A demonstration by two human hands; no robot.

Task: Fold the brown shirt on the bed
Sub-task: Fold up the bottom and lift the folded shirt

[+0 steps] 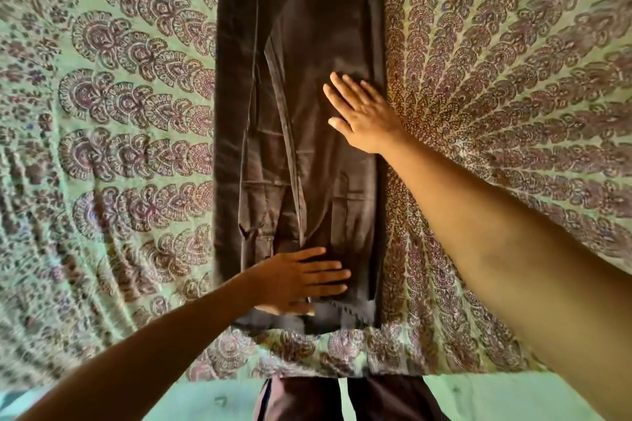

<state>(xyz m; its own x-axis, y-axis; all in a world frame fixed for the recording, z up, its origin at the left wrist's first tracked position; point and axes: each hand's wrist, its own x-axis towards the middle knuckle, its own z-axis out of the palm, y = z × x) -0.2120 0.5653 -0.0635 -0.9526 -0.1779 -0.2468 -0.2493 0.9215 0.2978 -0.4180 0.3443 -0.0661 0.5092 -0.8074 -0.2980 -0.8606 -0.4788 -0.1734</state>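
Observation:
The brown shirt (307, 85) lies on the bed as a long narrow strip running away from me, its sides folded inward over the middle. My left hand (301, 278) lies flat with straight fingers on the near end of the shirt, close to its bottom hem. Farther up, my right hand (362, 113) presses flat with spread fingers on the shirt's right half, near its right edge. Neither hand grips the cloth.
The bed is covered with a green bedspread (513, 96) printed with a dark red paisley fan pattern. Its near edge (307, 366) runs just below the shirt's hem. My dark trousers (349, 400) show beneath that edge, against a pale green floor.

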